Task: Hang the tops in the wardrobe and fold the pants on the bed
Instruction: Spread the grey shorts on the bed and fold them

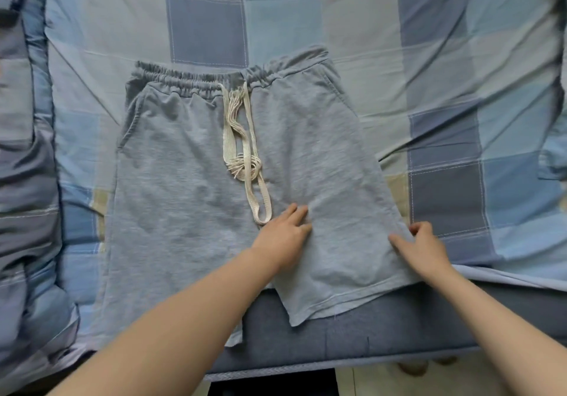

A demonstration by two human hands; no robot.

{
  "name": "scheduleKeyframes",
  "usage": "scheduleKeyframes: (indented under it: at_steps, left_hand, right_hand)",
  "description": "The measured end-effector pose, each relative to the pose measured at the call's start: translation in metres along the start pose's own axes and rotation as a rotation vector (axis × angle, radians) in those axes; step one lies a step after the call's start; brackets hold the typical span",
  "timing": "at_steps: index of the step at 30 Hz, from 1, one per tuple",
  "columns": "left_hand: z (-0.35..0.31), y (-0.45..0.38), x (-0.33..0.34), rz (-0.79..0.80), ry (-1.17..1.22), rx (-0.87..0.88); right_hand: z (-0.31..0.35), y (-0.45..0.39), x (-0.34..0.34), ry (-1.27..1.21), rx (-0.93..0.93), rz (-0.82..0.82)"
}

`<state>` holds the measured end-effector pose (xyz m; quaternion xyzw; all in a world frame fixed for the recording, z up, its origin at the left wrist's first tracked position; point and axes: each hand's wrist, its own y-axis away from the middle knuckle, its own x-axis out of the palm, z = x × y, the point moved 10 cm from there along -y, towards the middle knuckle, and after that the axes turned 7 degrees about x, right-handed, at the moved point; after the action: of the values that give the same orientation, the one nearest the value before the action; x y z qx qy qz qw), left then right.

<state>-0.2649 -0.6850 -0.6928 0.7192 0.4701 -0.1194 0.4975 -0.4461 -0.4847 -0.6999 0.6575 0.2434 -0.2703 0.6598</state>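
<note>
Grey jersey shorts (233, 181) lie spread flat at the bed's (445, 58) near edge, hems overhanging. The left hand (283, 236) presses flat-fingered by the crotch; the right hand (422, 247) pinches the outer seam. The loose drawstring (245, 150) could bunch inside a fold, and overhanging legs may slide off.

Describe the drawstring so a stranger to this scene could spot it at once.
Start at the checked blue bedsheet, then find the grey shorts spread flat on it. From the middle of their elastic waistband a cream drawstring trails down the front, looped, with frayed ends. It is the only pale cord here, ending just above the left hand.
</note>
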Motion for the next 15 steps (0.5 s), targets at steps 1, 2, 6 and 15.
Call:
scheduleKeyframes:
  at_steps: [1, 2, 6, 15]
  left_hand:
    - [-0.004, -0.003, 0.005, 0.038, -0.005, -0.046]
    - [-0.008, -0.006, 0.006, 0.058, 0.003, -0.084]
    - [-0.022, -0.017, -0.019, -0.132, 0.573, -0.245]
    - [-0.023, 0.004, -0.013, -0.242, 1.16, -0.518]
  right_hand:
    - [-0.004, 0.005, 0.007, 0.053, -0.009, 0.063]
    - [-0.002, 0.013, 0.013, 0.13, -0.064, 0.104]
    - [0.049, 0.081, 0.014, 0.4, -0.647, 0.003]
    - [0.126, 0.105, -0.044, -0.2, -0.65, 0.124]
